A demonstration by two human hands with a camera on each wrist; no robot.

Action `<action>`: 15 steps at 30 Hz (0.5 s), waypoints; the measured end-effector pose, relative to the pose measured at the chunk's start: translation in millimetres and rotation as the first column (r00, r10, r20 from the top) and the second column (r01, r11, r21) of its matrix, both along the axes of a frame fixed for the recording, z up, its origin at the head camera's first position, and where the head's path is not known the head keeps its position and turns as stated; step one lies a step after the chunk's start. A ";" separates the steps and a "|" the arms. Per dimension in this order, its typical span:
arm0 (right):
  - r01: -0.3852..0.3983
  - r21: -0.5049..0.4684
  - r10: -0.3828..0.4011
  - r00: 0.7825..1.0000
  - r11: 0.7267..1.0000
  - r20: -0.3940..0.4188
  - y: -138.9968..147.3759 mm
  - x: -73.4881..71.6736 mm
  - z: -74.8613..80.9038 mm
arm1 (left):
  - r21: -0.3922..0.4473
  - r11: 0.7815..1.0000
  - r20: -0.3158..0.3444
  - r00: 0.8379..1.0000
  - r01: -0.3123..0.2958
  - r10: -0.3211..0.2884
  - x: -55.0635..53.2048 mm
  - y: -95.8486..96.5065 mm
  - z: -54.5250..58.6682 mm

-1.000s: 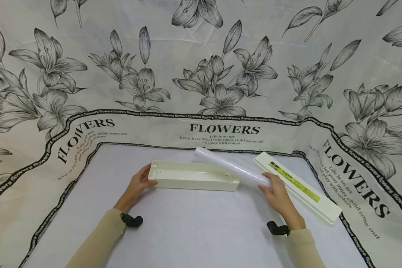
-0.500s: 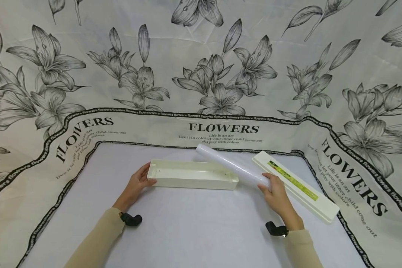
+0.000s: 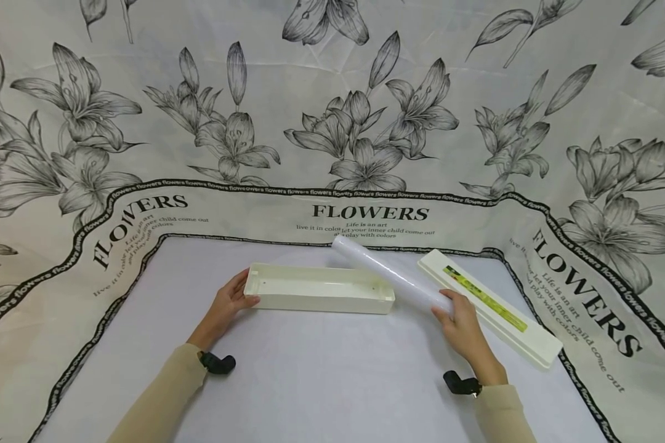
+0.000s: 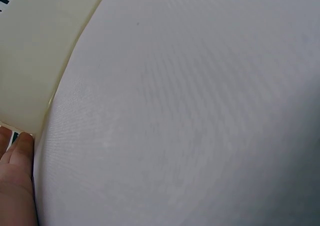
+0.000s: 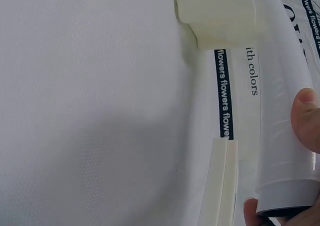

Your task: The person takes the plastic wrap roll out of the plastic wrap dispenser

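A long pale cream plastic box (image 3: 318, 301), lidless on top, lies across the white table. My left hand (image 3: 231, 306) grips its left end, thumb at the front and fingers round the far side; in the left wrist view the fingers (image 4: 19, 156) lie against the box's end (image 4: 35, 51). My right hand (image 3: 461, 320) holds a roll of clear plastic film (image 3: 388, 271) near its lower end, the roll slanting up and left behind the box's right end. In the right wrist view a thumb (image 5: 306, 117) presses on the roll (image 5: 285, 96), whose dark-edged end shows.
To the right of the roll lies a long cream lid (image 3: 493, 307) with a yellow-green label, slanted toward the table's right edge. Behind the table hangs a flower-printed cloth (image 3: 366, 123). Both wrists carry a black camera mount (image 3: 218, 363).
My right hand and the roll have shifted slightly to the right, and the roll's far end has lifted a little. The left hand still holds the box in place.
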State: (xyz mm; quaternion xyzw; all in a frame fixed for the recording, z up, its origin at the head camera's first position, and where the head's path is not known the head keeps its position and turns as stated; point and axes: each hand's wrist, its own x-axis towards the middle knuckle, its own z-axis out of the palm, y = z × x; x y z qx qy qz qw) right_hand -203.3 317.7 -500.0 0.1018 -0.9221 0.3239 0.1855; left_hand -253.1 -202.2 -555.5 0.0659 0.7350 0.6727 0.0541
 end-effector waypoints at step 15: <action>0.021 -0.023 -0.019 0.995 1.000 0.098 4.3 3.4 0.9 | 0.047 0.999 0.009 1.000 0.006 -0.007 1.7 0.9 -0.4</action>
